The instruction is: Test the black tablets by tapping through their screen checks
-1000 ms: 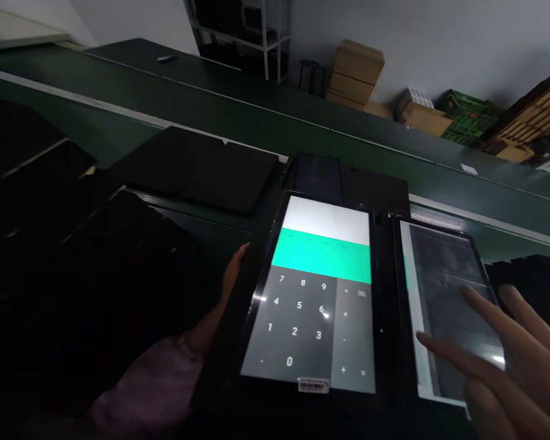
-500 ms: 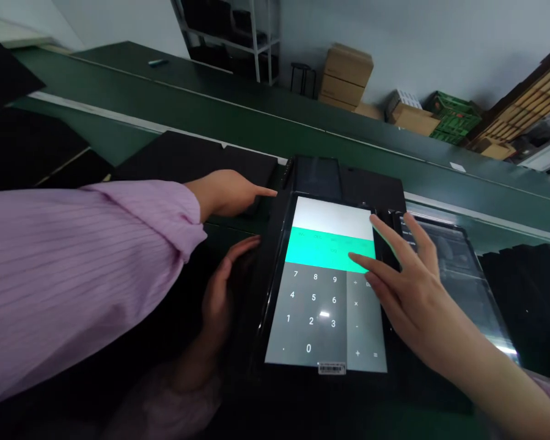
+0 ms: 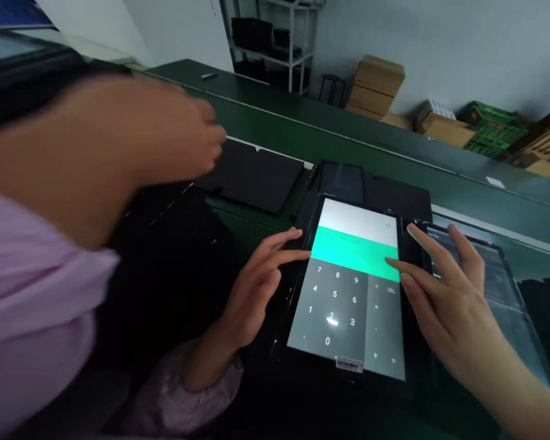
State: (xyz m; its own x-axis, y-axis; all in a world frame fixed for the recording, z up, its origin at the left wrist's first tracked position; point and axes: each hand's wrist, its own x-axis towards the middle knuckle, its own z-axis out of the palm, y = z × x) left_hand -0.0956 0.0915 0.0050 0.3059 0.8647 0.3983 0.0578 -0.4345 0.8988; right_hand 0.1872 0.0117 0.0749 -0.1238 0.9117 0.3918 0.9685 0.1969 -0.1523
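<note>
A tablet point(image 3: 343, 311) lies before me, lit with a calculator: white at the top, a green band, grey number keys below and a barcode label at its lower edge. My left hand point(image 3: 261, 281) is at the tablet's left edge, fingers apart, one fingertip at the green band's end. My right hand point(image 3: 444, 281) reaches over the right edge with spread fingers, the index fingertip over the green band. Neither hand holds anything.
Another person's arm and blurred hand point(image 3: 165, 131) cross the upper left. A second tablet point(image 3: 495, 269) lies at right, a dark device point(image 3: 341, 180) behind, black panels point(image 3: 256, 174) at left. Cartons point(image 3: 378, 82) and green crates point(image 3: 495, 128) stand by the wall.
The other person's hand has drawn back to the left from beside the tablet. My left hand has moved up to the tablet's edge. The view has shifted, and the DEL key now shows.
</note>
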